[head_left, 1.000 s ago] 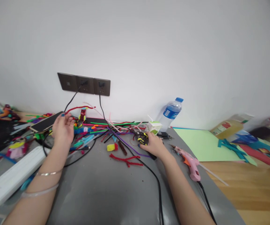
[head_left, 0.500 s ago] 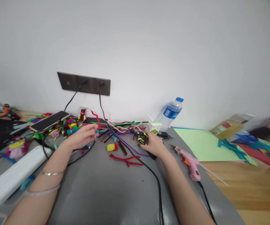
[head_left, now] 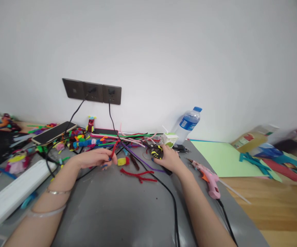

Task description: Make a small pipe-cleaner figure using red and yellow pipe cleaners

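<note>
Between the fingers of my left hand (head_left: 96, 158) is a red pipe cleaner (head_left: 114, 150), its free end pointing up. My right hand (head_left: 169, 159) rests on the black and yellow pliers (head_left: 155, 151), fingers curled around the handles. In front of the hands lie more red pipe cleaners (head_left: 139, 176), twisted together on the grey table. Just right of my left hand is a small yellow and red fuzzy piece (head_left: 123, 161), with a dark brown piece (head_left: 134, 162) beside it. Loose pipe cleaners (head_left: 130, 139) in several colours are strewn behind.
A pink glue gun (head_left: 210, 180) lies right of my right arm. A water bottle (head_left: 189, 124) and a small white-green box (head_left: 169, 139) stand by the wall. At left are a white power strip (head_left: 19, 192), a phone (head_left: 54, 132) and fuzzy figures. Black cables cross the table (head_left: 107, 212).
My left hand has come down and toward the right, drawing the red pipe cleaner away from the pile at the back. My right hand has stayed on the pliers.
</note>
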`<move>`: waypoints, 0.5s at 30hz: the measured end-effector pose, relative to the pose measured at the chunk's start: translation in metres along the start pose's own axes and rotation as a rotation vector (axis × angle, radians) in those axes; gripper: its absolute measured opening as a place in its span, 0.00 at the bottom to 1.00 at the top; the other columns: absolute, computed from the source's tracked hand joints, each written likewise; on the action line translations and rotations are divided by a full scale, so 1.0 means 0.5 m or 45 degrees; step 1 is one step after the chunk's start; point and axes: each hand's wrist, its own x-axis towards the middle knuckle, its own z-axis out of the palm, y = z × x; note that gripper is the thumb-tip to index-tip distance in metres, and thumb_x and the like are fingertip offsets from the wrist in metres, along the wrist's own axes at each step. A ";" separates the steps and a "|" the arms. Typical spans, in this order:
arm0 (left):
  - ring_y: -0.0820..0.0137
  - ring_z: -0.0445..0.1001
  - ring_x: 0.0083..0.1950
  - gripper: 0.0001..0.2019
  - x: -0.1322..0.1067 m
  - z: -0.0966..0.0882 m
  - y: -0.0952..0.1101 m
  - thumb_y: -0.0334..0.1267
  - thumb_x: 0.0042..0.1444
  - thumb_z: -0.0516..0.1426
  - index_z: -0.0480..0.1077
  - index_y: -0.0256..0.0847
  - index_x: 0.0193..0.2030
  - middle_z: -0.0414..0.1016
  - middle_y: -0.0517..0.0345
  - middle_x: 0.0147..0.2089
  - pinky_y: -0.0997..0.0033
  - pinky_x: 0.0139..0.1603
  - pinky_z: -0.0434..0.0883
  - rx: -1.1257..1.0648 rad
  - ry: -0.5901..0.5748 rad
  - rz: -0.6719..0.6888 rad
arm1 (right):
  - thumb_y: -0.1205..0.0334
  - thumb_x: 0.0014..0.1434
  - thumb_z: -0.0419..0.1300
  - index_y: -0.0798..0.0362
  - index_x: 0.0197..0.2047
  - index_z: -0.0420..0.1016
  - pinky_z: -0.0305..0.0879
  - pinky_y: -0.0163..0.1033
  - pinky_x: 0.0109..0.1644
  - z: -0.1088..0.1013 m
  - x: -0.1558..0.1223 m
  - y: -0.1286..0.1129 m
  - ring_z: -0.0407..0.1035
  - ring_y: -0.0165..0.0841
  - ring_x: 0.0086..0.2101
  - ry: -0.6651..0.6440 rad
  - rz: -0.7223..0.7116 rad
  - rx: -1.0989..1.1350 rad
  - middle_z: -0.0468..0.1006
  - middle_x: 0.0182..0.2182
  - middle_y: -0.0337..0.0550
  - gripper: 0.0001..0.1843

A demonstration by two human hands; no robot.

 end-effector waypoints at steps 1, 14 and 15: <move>0.75 0.61 0.25 0.08 0.002 0.000 0.001 0.35 0.54 0.57 0.76 0.36 0.38 0.62 0.62 0.24 0.74 0.30 0.65 -0.032 0.050 0.030 | 0.50 0.50 0.62 0.55 0.54 0.66 0.58 0.45 0.49 0.000 0.000 -0.001 0.68 0.50 0.49 0.005 -0.001 -0.003 0.74 0.49 0.55 0.30; 0.76 0.57 0.21 0.16 0.016 -0.068 -0.008 0.39 0.50 0.58 0.64 0.38 0.15 0.60 0.62 0.18 0.77 0.21 0.54 0.074 1.499 0.411 | 0.50 0.51 0.62 0.55 0.54 0.65 0.57 0.47 0.49 -0.002 -0.004 -0.012 0.68 0.50 0.48 0.009 0.036 -0.031 0.74 0.48 0.54 0.30; 0.75 0.60 0.24 0.15 0.016 -0.072 -0.007 0.37 0.46 0.59 0.62 0.38 0.14 0.64 0.60 0.20 0.78 0.23 0.57 0.009 1.563 0.535 | 0.50 0.51 0.62 0.55 0.54 0.65 0.57 0.47 0.49 -0.003 -0.004 -0.012 0.68 0.50 0.48 0.003 0.036 -0.035 0.74 0.48 0.54 0.30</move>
